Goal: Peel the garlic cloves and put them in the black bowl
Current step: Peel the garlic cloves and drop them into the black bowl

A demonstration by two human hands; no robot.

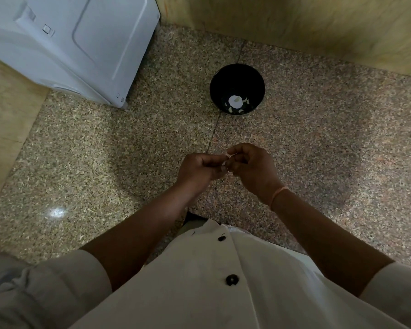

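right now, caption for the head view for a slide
Left hand and right hand pinch a garlic clove over the speckled counter; the black bowl beyond holds a few pale cloves.

— What surrounds you?
— I see a speckled pink-grey granite worktop (318, 129), polished, with a thin dark seam (214, 131) and one bright glare spot (56, 212).
— And behind it?
— Yellowish wood-grain wall panels (294, 24). A white plastic appliance (64, 43) stands in the far-left corner.

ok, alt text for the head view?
Both hands meet above a speckled stone surface: left hand and right hand pinch a garlic clove between them. Beyond, a black bowl holds pale cloves; a white appliance stands upper left.
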